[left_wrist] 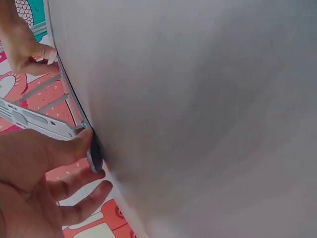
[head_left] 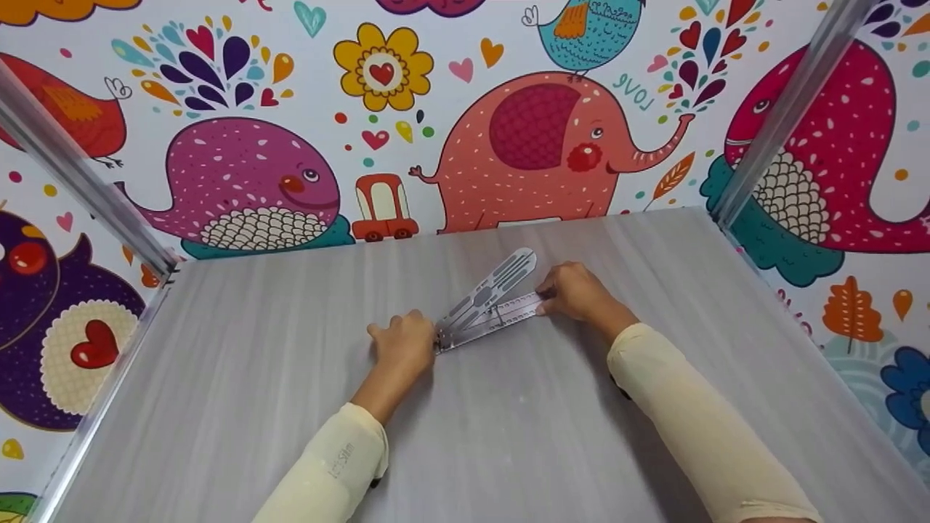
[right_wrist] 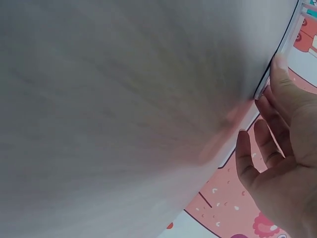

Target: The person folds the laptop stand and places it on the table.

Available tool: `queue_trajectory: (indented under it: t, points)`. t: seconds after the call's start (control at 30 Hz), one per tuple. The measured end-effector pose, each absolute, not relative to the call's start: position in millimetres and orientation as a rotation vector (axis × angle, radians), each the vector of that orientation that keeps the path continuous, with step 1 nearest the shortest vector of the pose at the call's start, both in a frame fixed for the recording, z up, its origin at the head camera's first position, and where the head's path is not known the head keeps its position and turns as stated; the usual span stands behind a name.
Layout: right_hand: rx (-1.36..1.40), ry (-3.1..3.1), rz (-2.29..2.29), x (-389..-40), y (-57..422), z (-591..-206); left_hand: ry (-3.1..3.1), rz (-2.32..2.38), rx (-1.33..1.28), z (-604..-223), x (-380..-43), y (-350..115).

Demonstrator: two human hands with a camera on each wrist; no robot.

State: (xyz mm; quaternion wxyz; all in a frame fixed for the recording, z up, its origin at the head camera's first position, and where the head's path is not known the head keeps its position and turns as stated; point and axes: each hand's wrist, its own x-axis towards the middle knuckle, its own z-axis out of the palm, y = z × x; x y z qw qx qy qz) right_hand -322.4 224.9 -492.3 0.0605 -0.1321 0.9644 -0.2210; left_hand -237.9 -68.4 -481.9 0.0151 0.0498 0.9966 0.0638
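A hinged grey device stands partly unfolded in a narrow V on the table, its kind unclear. Its slotted upper arm [head_left: 494, 283] slants up and to the right, above a lower bar [head_left: 522, 308] with small printed marks. Thin struts run between the two parts. My left hand [head_left: 407, 341] pinches the hinge end; in the left wrist view the thumb presses near a dark rounded end piece [left_wrist: 94, 154]. At the bar's far right end, my right hand [head_left: 579, 294] grips it between thumb and fingers. The other right fingers [right_wrist: 267, 144] are loosely bent beside it.
The grey wood-grain table [head_left: 240, 363] spreads around the device. Behind it rises a wall [head_left: 290, 43] printed with cartoon animals. Metal posts [head_left: 788, 116] stand at the back corners, and a metal rail [head_left: 94, 414] runs along the left edge.
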Motion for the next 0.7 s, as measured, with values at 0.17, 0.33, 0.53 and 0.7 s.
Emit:
queue_trajectory:
  t: [0.17, 0.33, 0.53, 0.7]
  points:
    - [-0.363, 2.915, -0.659, -316.9, 223.4, -490.8, 3.089, 0.228, 0.153, -482.6, -243.6, -72.4]
    - [-0.349, 2.936, -0.629, -310.6, 223.1, -488.8, 3.105, 0.257, 0.194, -483.0, -248.9, -76.9]
    - [-0.321, 2.958, -0.601, -301.8, 220.3, -487.5, 3.142, 0.175, 0.365, -482.1, -255.2, -83.8]
    - [-0.227, 2.949, -0.587, -294.5, 214.5, -484.3, 3.155, 0.084, 0.483, -483.5, -264.5, -88.5]
